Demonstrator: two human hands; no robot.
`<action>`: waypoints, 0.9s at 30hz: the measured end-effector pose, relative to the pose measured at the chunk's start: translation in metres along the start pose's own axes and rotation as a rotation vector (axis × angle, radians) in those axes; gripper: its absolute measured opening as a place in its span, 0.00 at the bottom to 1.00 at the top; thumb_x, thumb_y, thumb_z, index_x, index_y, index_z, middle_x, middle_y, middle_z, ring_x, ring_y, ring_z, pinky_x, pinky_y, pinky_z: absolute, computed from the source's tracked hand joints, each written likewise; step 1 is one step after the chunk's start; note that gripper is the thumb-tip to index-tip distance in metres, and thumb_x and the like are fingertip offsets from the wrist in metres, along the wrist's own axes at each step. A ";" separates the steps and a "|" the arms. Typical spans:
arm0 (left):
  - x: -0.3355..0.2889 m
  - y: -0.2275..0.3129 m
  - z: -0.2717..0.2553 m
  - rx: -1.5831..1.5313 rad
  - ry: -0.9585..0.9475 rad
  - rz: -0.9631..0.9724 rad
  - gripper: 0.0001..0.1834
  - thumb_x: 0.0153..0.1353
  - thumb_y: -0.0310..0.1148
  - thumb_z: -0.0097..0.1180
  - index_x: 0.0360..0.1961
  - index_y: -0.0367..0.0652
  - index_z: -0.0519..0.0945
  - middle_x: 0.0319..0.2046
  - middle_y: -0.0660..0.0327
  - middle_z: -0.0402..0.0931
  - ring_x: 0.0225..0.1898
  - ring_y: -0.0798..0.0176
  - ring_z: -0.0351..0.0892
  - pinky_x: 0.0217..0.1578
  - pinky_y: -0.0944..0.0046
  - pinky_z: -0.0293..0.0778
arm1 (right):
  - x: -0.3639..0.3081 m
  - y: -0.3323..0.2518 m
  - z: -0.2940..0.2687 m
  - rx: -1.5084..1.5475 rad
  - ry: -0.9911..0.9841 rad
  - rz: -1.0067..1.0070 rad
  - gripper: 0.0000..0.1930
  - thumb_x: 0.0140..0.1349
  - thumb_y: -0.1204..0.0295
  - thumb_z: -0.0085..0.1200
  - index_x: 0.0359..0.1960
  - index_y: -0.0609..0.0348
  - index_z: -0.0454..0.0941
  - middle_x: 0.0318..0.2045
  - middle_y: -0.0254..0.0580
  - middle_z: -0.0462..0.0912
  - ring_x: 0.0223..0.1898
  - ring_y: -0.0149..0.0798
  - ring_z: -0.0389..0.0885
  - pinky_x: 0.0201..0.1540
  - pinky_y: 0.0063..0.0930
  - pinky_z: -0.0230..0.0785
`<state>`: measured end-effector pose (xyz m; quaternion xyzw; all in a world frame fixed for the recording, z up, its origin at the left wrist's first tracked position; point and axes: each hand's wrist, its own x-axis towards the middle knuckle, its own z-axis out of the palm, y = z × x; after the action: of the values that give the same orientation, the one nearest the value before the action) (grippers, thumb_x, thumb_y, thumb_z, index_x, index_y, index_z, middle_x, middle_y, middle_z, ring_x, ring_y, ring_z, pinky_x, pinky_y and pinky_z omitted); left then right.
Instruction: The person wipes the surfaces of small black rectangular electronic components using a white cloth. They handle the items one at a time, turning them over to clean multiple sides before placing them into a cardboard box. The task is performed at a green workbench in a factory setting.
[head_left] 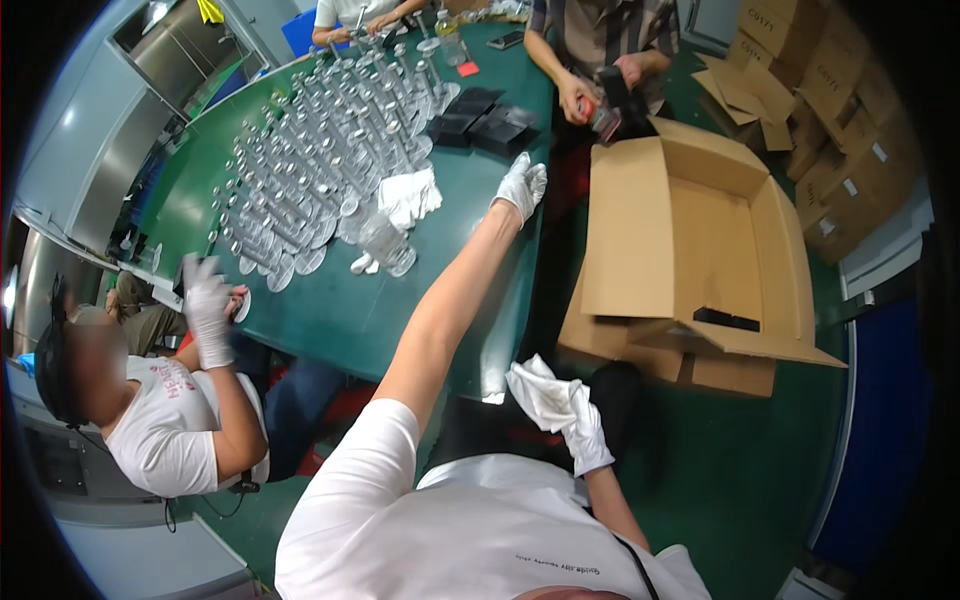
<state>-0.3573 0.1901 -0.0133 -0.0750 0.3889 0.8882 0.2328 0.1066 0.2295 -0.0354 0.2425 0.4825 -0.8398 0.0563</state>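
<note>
Head view: we see the left hand (522, 190), gloved in white, stretched over the green table (330, 325) to just beside the black boxes (503, 133); whether its fingers are apart or together, or touch a box, we cannot tell. The right hand (588, 440), likewise gloved, is clamped on a white cloth (545, 392), just beyond the table's near corner. To the left of the boxes we note crowded stands (320, 160) with clear round bases; nearer are a crumpled white heap (410, 197) and a clear jar (385, 243). At right we find an open carton (635, 230); at left, a co-worker's raised glove (208, 320).
</note>
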 end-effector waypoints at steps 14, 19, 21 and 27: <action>0.087 -0.011 0.088 1.008 0.952 0.403 0.21 0.62 0.47 0.64 0.41 0.37 0.79 0.29 0.54 0.84 0.30 0.56 0.85 0.31 0.57 0.81 | 0.003 0.006 -0.049 0.262 0.262 -0.001 0.28 0.76 0.47 0.46 0.51 0.64 0.80 0.44 0.41 0.86 0.41 0.34 0.86 0.42 0.26 0.77; 0.096 -0.009 0.056 1.183 0.950 0.475 0.18 0.73 0.34 0.43 0.33 0.41 0.85 0.35 0.49 0.86 0.38 0.49 0.87 0.37 0.54 0.82 | 0.011 0.008 -0.055 0.289 0.223 0.056 0.27 0.75 0.47 0.47 0.52 0.62 0.79 0.44 0.42 0.86 0.41 0.34 0.86 0.41 0.27 0.78; 0.102 0.006 0.022 1.370 0.996 0.531 0.18 0.72 0.35 0.44 0.34 0.40 0.85 0.37 0.48 0.87 0.38 0.47 0.88 0.38 0.52 0.82 | 0.011 0.007 -0.055 0.296 0.189 0.053 0.27 0.75 0.47 0.48 0.52 0.62 0.79 0.44 0.42 0.86 0.42 0.35 0.86 0.41 0.27 0.78; 0.073 0.005 -0.005 1.800 0.936 0.635 0.19 0.72 0.35 0.42 0.33 0.40 0.84 0.34 0.47 0.85 0.37 0.48 0.88 0.39 0.50 0.83 | 0.014 0.012 -0.079 0.325 0.215 -0.016 0.26 0.75 0.47 0.49 0.52 0.60 0.79 0.45 0.41 0.85 0.42 0.36 0.86 0.41 0.29 0.79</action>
<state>-0.4238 0.2092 -0.0369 -0.1045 0.9554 0.1760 -0.2128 0.1263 0.2916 -0.0843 0.3328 0.3457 -0.8764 -0.0420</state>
